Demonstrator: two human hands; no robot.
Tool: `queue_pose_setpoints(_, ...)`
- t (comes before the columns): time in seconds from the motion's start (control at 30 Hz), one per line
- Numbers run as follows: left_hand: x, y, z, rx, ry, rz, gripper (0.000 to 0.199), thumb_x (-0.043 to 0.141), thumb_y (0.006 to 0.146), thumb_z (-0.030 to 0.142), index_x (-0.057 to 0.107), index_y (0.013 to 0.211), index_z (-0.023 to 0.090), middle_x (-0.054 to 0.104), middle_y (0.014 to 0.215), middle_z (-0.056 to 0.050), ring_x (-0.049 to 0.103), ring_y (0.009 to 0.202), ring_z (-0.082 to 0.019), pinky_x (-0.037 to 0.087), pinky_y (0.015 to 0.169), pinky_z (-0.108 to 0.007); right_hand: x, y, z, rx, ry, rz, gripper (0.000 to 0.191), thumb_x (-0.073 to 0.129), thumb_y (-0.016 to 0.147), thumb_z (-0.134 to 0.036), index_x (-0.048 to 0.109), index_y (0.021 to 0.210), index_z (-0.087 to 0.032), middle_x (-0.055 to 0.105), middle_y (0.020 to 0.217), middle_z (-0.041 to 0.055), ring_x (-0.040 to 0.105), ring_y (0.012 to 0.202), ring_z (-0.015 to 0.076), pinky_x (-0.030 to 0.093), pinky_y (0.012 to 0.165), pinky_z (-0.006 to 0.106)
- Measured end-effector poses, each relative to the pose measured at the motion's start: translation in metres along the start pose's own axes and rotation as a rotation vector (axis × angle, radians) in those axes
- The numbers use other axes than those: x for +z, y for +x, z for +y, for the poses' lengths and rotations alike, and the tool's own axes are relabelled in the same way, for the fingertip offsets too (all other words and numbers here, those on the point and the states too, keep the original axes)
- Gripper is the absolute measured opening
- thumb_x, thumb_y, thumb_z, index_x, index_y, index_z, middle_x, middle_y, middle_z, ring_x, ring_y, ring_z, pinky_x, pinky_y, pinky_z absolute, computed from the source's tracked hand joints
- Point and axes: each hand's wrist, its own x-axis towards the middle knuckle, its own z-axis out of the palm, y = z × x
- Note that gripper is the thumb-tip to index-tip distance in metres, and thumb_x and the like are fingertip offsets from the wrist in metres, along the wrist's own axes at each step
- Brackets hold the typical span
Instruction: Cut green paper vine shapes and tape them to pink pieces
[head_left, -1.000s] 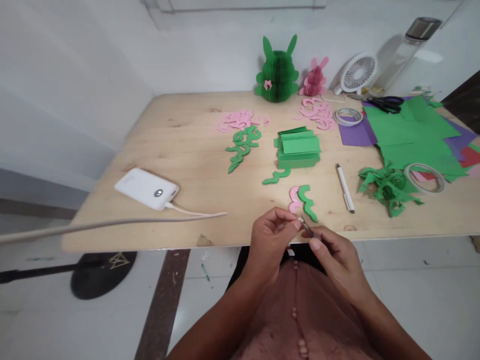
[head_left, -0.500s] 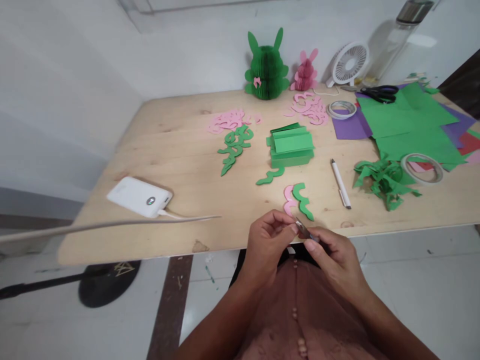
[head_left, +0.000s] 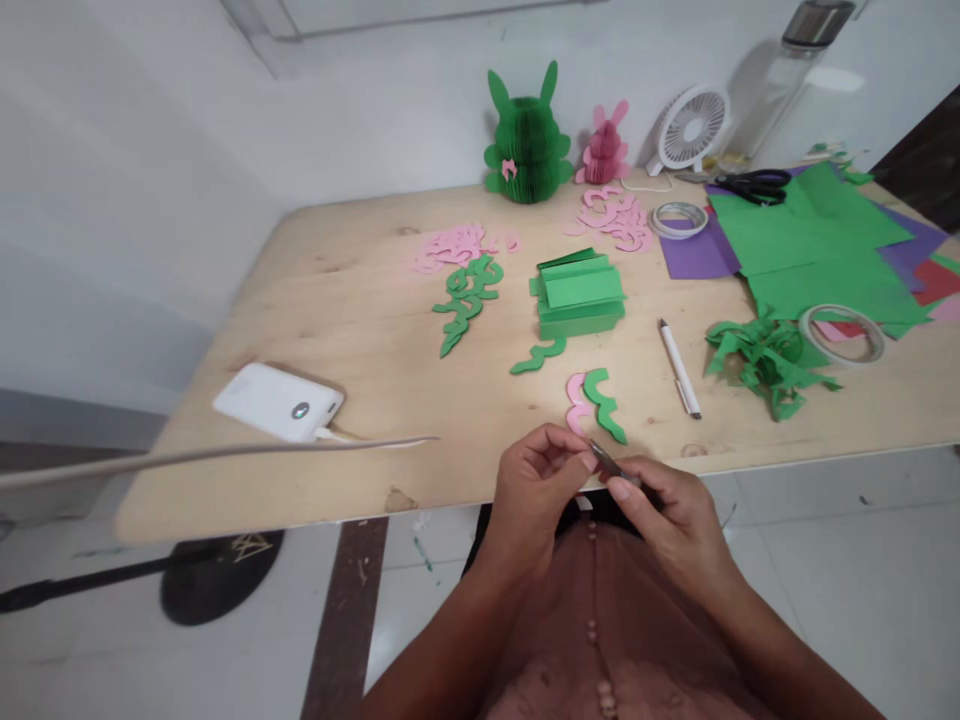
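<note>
At the table's front edge my right hand [head_left: 667,510] is closed round a small tool with a narrow dark metal blade [head_left: 606,461]; its handle is hidden in my palm. My left hand [head_left: 536,490] is closed in a pinch by the blade's tip. What its fingers hold, if anything, is too small or too hidden to make out. Just beyond my fingertips lie a wavy pink paper strip [head_left: 577,402] and a wavy green paper strip [head_left: 604,405], side by side. Farther back stands a folded green paper block [head_left: 581,290], with another green wavy piece [head_left: 538,356] before it.
Green cutouts [head_left: 466,300] and pink scraps [head_left: 454,245] lie left of centre. To the right are a white pen [head_left: 679,368], green scraps [head_left: 765,355], tape rolls [head_left: 844,335], and black scissors [head_left: 754,186] on paper sheets. A white power bank [head_left: 277,400] with a cable is at left.
My view has shifted slightly. Both hands stay together in nearly the same place, and the blade between them has turned a little.
</note>
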Motion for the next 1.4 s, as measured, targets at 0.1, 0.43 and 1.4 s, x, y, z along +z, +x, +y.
queue_pose_setpoints(0.1,0.0,0.0,0.0,-0.007,0.01,-0.011,0.012,0.074,0.066,0.016,0.062,0.065,0.014,0.064,0.063,0.001,0.057,0.063,-0.009,0.044,0.066,-0.02,0.001,0.0,0.0,0.019,0.015,0.023,0.029,0.052,0.091,-0.038,0.067,0.079,-0.017,0.065,0.073,0.0022,0.056,0.067,0.015,0.042,0.061,0.024)
queue_pose_setpoints(0.43,-0.005,0.001,-0.003,-0.054,-0.008,-0.001,0.014,0.074,0.068,0.021,0.062,0.07,0.014,0.068,0.071,-0.002,0.061,0.066,-0.01,0.048,0.071,-0.023,-0.008,0.0,-0.007,0.131,0.196,0.063,0.032,0.058,0.084,-0.046,0.068,0.078,-0.017,0.06,0.066,0.002,0.051,0.058,0.0128,0.041,0.054,0.023)
queue_pose_setpoints(1.4,-0.018,-0.016,-0.008,-0.064,-0.035,0.049,0.04,0.074,0.067,0.013,0.055,0.102,0.018,0.062,0.068,0.004,0.058,0.062,-0.008,0.046,0.067,-0.021,0.009,-0.026,0.014,0.447,0.707,-0.394,0.048,0.047,0.089,-0.055,0.067,0.081,-0.012,0.035,0.05,-0.0063,0.021,0.04,0.0047,0.015,0.036,0.018)
